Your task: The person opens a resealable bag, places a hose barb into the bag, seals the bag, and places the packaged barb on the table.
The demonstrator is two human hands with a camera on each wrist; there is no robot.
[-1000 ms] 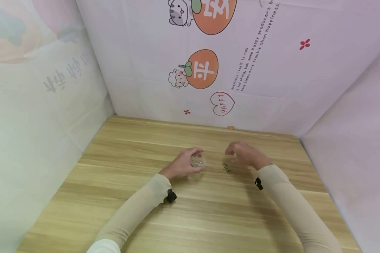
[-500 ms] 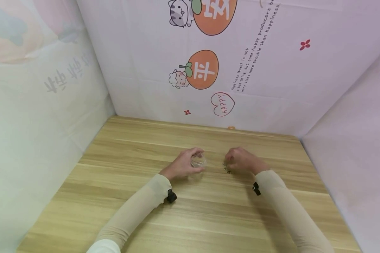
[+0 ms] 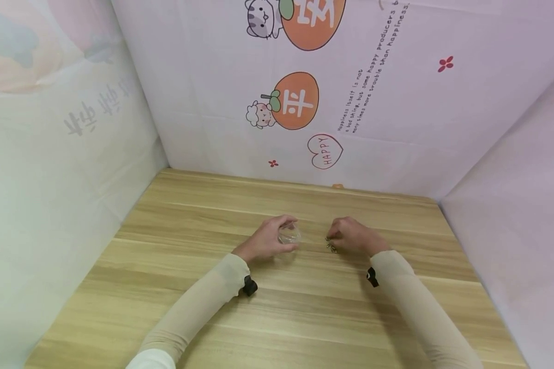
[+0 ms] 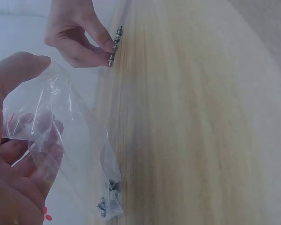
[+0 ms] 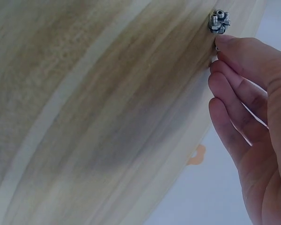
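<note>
A white sheet (image 3: 212, 102) printed with orange fruits (image 3: 310, 82) and lettering forms the back wall, with pale side walls left and right. Below it spreads the table (image 3: 281, 323), its top in light wood grain. Two arms in beige sleeves (image 3: 200, 302) reach in over it from the near side. The left hand (image 3: 265, 239) lies around the clear plastic bag, its fingers widely curved, thumb at the top edge and the others behind the plastic. The right hand (image 3: 354, 236) is down at the table a little to the right, fingers bent, thumb and index finger almost together, pinching a small metal fitting of which only a glint shows. The clear plastic bag (image 4: 86, 126) stands near the middle of the table, its upper part spread by the left hand. A black wrist camera (image 3: 250, 286) sits at each cuff. Smallest are the metal fittings: a loose pile (image 5: 219, 21) at the right fingertips, and a few bagged pieces (image 4: 107, 199) low in the plastic.
</note>
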